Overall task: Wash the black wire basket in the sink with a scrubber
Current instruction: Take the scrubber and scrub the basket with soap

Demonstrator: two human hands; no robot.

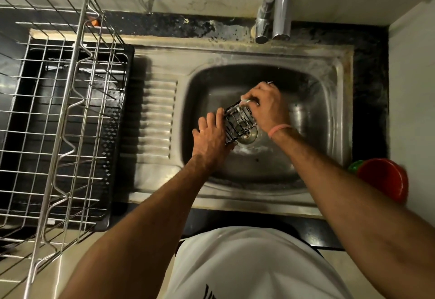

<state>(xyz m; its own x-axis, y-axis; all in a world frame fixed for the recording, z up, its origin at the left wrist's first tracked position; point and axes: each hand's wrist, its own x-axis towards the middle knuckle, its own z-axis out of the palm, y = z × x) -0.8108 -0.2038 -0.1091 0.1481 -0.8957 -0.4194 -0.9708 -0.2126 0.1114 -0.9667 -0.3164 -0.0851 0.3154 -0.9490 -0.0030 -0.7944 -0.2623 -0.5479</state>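
A small black wire basket [239, 122] is held over the middle of the steel sink [329, 120], just above the drain. My left hand [210, 137] grips its left side, fingers wrapped against the wires. My right hand [268, 103] is closed at the basket's upper right end, pressing something pale and shiny against the rim; it looks like a scrubber but is mostly hidden by my fingers. A pink band sits on my right wrist.
The tap [275, 7] hangs over the sink's back edge. A steel dish rack [61, 110] on a black tray stands left of the ribbed drainboard [157, 115]. A red bowl [386, 181] and something green sit at the sink's right front corner.
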